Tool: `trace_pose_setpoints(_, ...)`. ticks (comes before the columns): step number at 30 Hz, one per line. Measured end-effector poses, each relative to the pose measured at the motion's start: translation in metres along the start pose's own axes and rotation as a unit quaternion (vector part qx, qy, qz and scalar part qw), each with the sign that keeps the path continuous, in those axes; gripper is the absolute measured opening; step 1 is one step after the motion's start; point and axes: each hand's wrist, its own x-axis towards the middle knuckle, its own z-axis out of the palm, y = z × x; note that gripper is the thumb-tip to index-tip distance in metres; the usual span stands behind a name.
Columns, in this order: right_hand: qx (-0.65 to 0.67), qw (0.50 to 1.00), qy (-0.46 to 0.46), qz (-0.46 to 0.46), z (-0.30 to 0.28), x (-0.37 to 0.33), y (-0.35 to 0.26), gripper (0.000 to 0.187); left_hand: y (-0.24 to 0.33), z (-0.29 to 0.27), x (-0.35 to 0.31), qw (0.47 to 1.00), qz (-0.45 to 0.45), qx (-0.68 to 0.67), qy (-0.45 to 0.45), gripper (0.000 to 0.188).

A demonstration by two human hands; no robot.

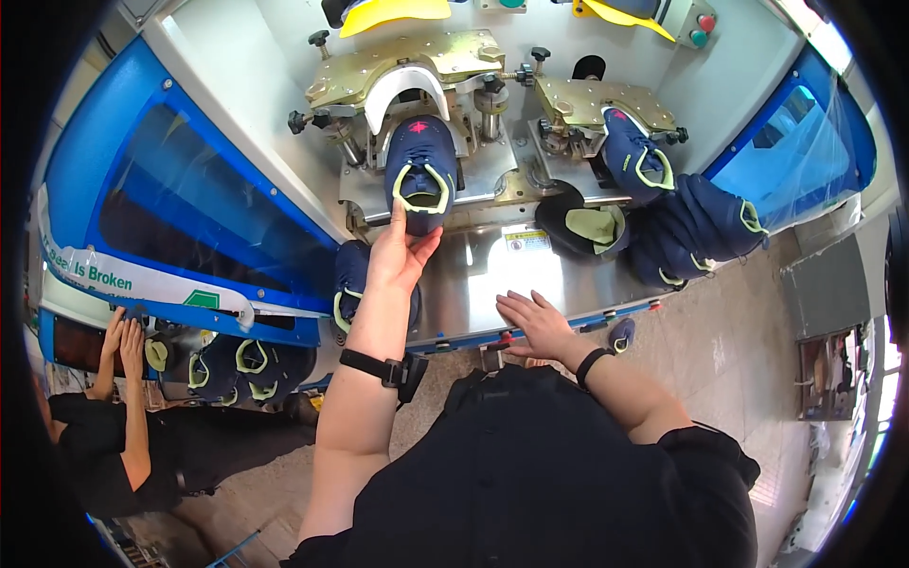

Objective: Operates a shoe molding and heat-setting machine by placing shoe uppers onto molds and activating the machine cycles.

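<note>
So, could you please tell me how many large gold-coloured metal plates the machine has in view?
2: one plate beyond the navy shoe that the left hand holds, the other to its right, beyond another navy shoe's toe. No others show; some may be hidden.

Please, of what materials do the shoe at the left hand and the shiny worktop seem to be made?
The shoe looks like matt, dark blue fabric, perhaps synthetic: its upper barely reflects light. The worktop is probably bare metal, maybe steel, with a smooth finish: it is grey and shows bright glare.
</note>
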Motion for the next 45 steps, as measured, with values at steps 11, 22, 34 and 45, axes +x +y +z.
trace_pose_setpoints(11,-0.010,0.999,-0.042,0.012,-0.004,0.002,0.000,0.090,-0.005,0.002,-0.001,1.000,0.002,-0.017,0.005,0.054)
trace_pose_setpoints(22,0.188,0.963,0.180,0.071,-0.030,-0.002,0.021,0.044,-0.007,-0.004,0.005,0.999,-0.024,-0.020,0.010,0.055)
trace_pose_setpoints(34,-0.013,0.971,0.067,0.229,-0.098,-0.049,0.142,0.021,-0.009,0.002,-0.002,0.999,0.004,-0.024,0.033,0.054)
trace_pose_setpoints(45,0.856,0.503,0.115,0.029,-0.190,-0.027,0.041,0.045,-0.075,0.044,-0.076,0.920,-0.030,-0.074,-0.383,0.063)
